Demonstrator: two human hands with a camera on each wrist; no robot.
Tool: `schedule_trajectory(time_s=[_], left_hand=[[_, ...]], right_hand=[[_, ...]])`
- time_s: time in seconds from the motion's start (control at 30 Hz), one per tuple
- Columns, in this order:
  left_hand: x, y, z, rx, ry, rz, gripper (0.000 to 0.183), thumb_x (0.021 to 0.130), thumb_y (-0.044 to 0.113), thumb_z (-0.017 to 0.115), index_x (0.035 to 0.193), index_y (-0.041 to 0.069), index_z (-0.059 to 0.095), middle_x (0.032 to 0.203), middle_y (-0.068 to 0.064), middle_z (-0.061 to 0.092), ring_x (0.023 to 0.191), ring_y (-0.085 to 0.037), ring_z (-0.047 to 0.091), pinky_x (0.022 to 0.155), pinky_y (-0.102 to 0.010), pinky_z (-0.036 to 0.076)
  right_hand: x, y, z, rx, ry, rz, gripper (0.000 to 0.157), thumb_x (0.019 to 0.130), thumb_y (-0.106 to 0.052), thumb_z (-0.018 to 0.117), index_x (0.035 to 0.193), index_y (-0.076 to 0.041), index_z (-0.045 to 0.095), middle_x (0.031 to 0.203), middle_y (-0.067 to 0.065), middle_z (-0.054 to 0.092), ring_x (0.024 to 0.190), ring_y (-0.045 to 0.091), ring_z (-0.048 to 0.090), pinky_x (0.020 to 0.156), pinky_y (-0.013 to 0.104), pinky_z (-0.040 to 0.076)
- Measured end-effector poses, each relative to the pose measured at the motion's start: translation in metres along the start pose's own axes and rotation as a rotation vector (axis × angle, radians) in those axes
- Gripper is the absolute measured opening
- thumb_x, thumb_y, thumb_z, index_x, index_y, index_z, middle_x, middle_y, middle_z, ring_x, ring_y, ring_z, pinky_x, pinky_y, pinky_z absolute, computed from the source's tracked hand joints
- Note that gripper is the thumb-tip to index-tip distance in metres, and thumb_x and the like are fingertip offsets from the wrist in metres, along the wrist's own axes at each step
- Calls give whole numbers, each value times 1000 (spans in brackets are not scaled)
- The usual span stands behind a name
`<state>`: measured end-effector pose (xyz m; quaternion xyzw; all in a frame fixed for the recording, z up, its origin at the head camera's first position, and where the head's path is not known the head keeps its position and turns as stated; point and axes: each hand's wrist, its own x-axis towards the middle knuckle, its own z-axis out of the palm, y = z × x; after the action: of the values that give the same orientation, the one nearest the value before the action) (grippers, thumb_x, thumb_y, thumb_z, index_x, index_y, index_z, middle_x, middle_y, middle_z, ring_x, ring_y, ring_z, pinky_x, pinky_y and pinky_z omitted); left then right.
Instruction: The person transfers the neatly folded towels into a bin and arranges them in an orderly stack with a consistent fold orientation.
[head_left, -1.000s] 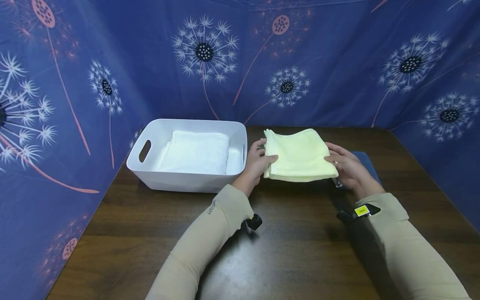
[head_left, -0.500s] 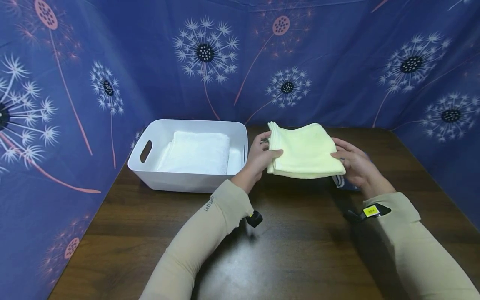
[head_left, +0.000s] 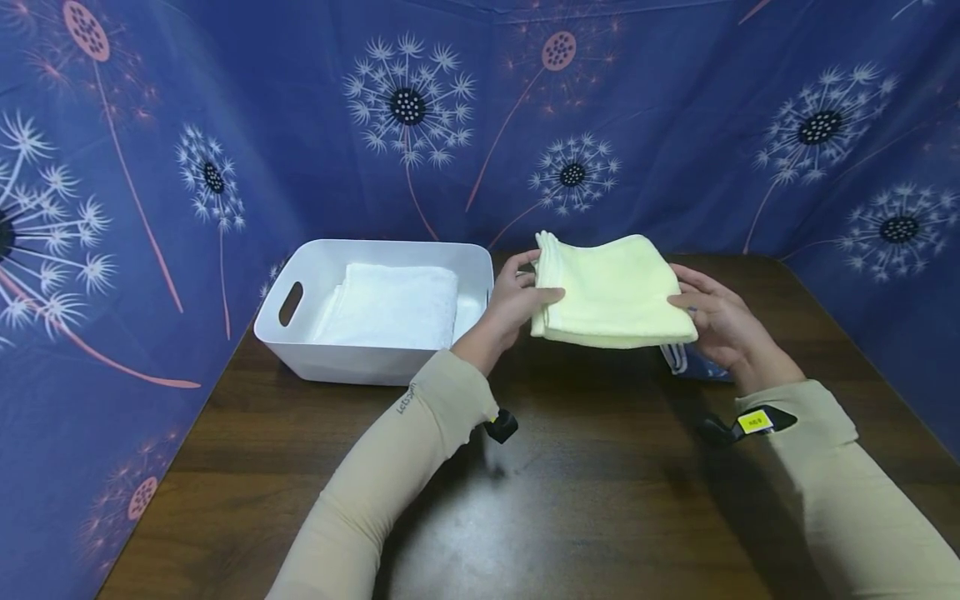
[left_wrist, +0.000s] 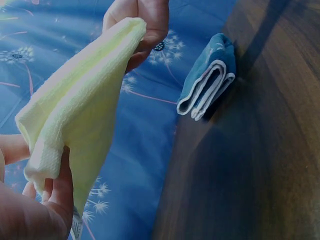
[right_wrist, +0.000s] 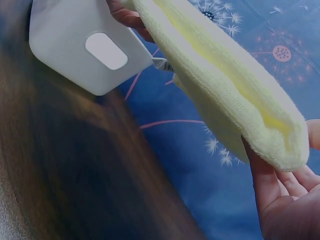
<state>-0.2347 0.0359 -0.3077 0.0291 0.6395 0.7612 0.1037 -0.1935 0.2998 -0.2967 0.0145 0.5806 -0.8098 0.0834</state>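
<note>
A folded pale yellow towel (head_left: 611, 292) is held up above the table between both hands. My left hand (head_left: 513, 300) pinches its left edge, thumb on top and fingers beneath. At the opposite edge, my right hand (head_left: 723, 325) grips the towel the same way. Both wrist views show the towel's stacked layers from the side, and a small label hangs from it in the right wrist view. Beyond it in the left wrist view lies a folded blue towel (left_wrist: 210, 75) with white edging, mostly hidden behind my right hand in the head view.
A white plastic bin (head_left: 375, 365) with oval handle holes stands left of my left hand. Inside it lies a folded white towel (head_left: 393, 304). The dark wooden table (head_left: 585, 483) ends against a blue dandelion-patterned cloth (head_left: 660, 125) at the back and sides.
Both hands have raised the yellow towel and carried it slightly to the right. My right hand now covers more of the blue towel. The bin and white towel have stayed put.
</note>
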Motion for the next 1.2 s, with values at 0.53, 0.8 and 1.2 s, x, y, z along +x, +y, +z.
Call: schedule_trajectory(time_s=[0.53, 0.8, 1.2], left_hand=[[2, 19, -15, 20, -68, -19, 67, 79, -7, 68, 136, 17, 40, 119, -14, 56, 99, -26, 59, 75, -34, 53], [2, 26, -24, -10, -78, -35, 68, 78, -8, 68, 134, 18, 40, 120, -13, 54, 98, -26, 59, 75, -39, 53], [5, 37, -38, -45, -112, -46, 68, 79, -9, 67, 134, 21, 41, 121, -12, 54, 102, -28, 58, 79, -44, 51]], right_hand=[[-5, -13, 18, -24, 16, 5, 65, 92, 3, 52, 147, -6, 19, 109, 1, 59, 88, 17, 64, 71, 29, 54], [-6, -17, 26, -17, 6, 4, 69, 91, 2, 54, 149, -6, 16, 112, 1, 58, 89, 17, 65, 72, 31, 54], [-4, -19, 40, 16, -4, -5, 70, 90, 4, 55, 148, -6, 16, 110, 3, 59, 87, 17, 65, 70, 29, 54]])
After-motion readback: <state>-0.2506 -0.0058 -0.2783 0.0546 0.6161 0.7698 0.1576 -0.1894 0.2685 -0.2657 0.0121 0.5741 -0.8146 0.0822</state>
